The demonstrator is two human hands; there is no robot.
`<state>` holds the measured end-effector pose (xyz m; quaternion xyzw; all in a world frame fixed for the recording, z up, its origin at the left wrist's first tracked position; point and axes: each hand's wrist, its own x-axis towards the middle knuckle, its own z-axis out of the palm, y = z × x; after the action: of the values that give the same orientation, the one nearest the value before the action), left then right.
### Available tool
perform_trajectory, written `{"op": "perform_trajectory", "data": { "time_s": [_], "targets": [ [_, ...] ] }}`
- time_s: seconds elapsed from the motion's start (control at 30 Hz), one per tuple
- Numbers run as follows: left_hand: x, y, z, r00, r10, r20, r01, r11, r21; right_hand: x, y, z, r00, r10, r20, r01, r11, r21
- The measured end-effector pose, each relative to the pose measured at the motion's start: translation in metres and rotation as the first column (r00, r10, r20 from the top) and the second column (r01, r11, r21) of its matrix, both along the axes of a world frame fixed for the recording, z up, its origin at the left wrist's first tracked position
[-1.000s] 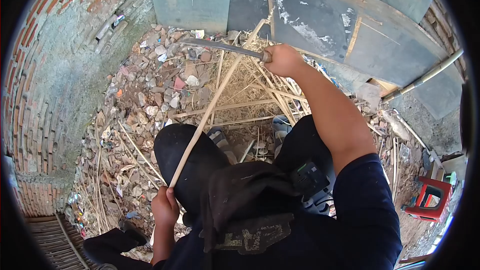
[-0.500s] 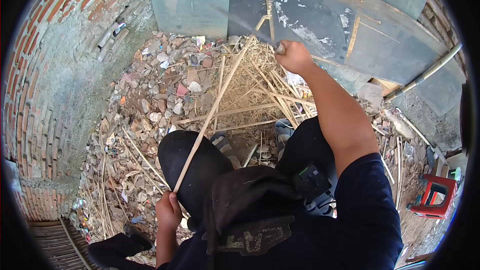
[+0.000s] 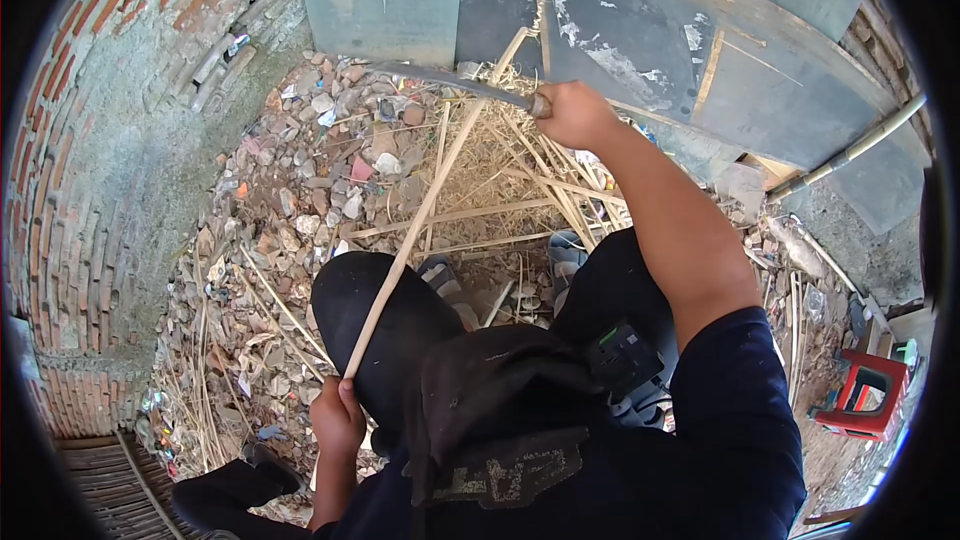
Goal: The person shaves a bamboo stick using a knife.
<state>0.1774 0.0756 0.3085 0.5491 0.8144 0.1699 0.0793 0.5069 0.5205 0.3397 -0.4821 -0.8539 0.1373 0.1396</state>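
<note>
item: dark shirt front [image 3: 640,480], worn, with a faded printed patch at the chest. item: small dark device [image 3: 622,352], lying at the lap. item: two bent knees in dark trousers [image 3: 365,285], spread apart.

item: left hand [image 3: 337,418], beside the left knee, fingers closed around the near end of a strip, thumb along its top.

item: pale wooden strip [image 3: 430,195], long and narrow, running slantwise from that hand over the left knee to a bent far end beyond the shavings.

item: right hand [image 3: 575,115], arm outstretched, fingers wrapped tightly around the handle of a knife.

item: long-bladed knife [image 3: 450,80], blade pointing left and crossing above the strip near its far end; whether they touch cannot be told.

item: pair of sandalled feet [image 3: 440,275], planted on stone rubble [image 3: 310,225]. item: heap of pale shavings [image 3: 490,162], ahead of the feet, with loose strips [image 3: 455,216] lying about it.

item: second person's dark-trousered leg [image 3: 225,498], lower left. item: red plastic stool [image 3: 868,424], far right.

item: brick wall [image 3: 150,140], partly plastered, left. item: blue-green panel [image 3: 390,0] and dark scuffed panel [image 3: 620,30], standing behind the shavings.
</note>
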Motion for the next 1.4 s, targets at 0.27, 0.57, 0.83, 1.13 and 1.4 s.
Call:
{"op": "perform_trajectory", "data": {
  "time_s": [0.27, 0.57, 0.83, 1.13, 1.4],
  "targets": [
    [0.002, 0.002, -0.007, 1.000, 0.003, -0.010, -0.003, 1.000, 0.010, 0.003, -0.006, 0.007, 0.996, 0.049, 0.080, -0.047, 0.999, -0.024],
    [0.001, 0.005, 0.001, 1.000, -0.002, 0.016, 0.002, 1.000, -0.014, -0.005, -0.010, 0.009, 0.978, 0.195, 0.080, -0.200, 0.977, 0.074],
    [-0.003, 0.005, 0.002, 0.999, 0.005, 0.036, -0.004, 1.000, -0.011, 0.028, 0.019, -0.005, 0.966, -0.224, -0.132, 0.216, 0.974, -0.071],
    [-0.006, 0.001, -0.008, 0.999, -0.037, 0.020, 0.037, 0.999, 0.012, 0.032, 0.015, 0.000, 1.000, 0.010, -0.005, -0.010, 0.996, 0.089],
    [-0.004, 0.008, 0.001, 0.998, -0.030, 0.051, 0.030, 1.000, -0.001, 0.031, 0.012, 0.000, 0.996, -0.025, -0.089, 0.032, 0.996, 0.078]
  ]
}}
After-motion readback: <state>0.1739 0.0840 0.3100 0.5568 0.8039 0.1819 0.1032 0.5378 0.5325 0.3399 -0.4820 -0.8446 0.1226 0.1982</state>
